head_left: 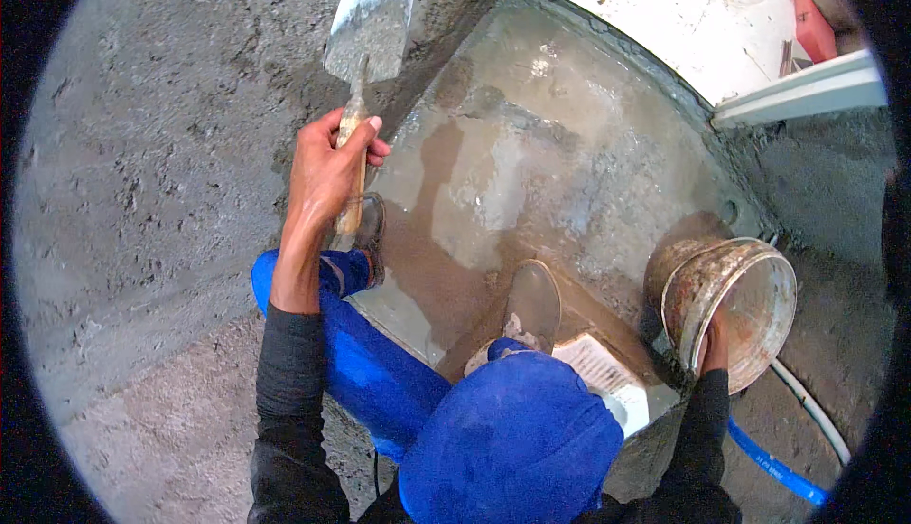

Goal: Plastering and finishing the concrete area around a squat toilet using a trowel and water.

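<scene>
My left hand [327, 168] is closed round the wooden handle of a trowel [368, 26]. The trowel's squarish blade, partly coated in grey mortar, points up and away beside the rough wall. At the right, my right hand [716, 342] grips the near rim of a tilted, mortar-stained bucket [678, 277], with its fingers mostly hidden. The bucket's mouth faces toward me and to the right. Below both hands lies a wet, smoothed cement floor [588, 154].
A rough grey wall [161, 144] rises on the left. A white slotted piece [607, 377] lies beside my boot [533, 301]. A blue hose [778, 472] and a white pipe [816, 410] run at the lower right. Beyond the far edge is a pale floor [702, 11].
</scene>
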Demonstrator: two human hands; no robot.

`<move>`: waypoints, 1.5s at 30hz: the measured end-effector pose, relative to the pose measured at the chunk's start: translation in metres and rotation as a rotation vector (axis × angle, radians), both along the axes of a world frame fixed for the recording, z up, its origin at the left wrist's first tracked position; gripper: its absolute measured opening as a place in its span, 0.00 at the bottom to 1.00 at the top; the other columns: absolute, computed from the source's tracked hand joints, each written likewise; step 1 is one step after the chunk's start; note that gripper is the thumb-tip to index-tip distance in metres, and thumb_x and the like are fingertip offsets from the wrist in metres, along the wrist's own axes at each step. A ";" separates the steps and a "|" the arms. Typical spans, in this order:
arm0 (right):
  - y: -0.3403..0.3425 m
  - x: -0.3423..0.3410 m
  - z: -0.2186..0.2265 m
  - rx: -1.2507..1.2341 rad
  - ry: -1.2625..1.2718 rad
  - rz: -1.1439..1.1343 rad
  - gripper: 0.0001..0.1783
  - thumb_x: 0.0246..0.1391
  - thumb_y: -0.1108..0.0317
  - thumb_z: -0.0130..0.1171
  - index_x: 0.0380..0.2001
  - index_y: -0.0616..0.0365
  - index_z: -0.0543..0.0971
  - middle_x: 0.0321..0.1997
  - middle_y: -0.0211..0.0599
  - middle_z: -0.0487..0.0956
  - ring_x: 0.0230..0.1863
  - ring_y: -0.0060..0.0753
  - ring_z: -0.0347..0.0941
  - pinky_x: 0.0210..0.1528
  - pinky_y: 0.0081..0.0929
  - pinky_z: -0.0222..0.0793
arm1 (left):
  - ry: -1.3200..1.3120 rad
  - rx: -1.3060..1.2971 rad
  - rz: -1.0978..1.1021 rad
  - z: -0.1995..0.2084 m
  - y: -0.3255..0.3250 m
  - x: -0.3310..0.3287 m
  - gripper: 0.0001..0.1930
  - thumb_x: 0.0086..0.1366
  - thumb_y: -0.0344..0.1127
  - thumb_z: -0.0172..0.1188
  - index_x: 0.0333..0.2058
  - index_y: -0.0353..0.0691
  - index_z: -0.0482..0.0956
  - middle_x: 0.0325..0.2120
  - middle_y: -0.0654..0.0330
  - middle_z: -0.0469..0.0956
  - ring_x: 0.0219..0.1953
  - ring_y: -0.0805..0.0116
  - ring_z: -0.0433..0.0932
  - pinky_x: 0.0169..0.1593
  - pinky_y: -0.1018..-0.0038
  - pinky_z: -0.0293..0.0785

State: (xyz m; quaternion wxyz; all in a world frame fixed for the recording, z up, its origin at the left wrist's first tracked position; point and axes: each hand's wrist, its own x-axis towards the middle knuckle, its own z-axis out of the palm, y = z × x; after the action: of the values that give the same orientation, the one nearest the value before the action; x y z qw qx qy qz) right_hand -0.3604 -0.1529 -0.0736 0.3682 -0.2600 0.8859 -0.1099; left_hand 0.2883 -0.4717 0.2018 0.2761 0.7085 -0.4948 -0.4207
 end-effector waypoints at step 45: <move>-0.562 0.294 0.021 -0.310 -0.380 0.340 0.24 0.56 0.50 0.59 0.14 0.55 0.72 0.12 0.32 0.70 0.11 0.26 0.62 0.14 0.30 0.54 | 0.185 -0.004 -0.126 0.034 -0.004 -0.001 0.09 0.68 0.35 0.60 0.37 0.34 0.78 0.25 0.60 0.81 0.28 0.75 0.80 0.33 0.77 0.75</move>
State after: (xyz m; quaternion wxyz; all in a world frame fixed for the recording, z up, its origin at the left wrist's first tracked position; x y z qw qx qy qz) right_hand -0.0662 -0.7148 -0.0526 0.4966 -0.4324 0.7175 -0.2273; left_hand 0.2872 -0.4757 0.2363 0.2950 0.6337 -0.5113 -0.4999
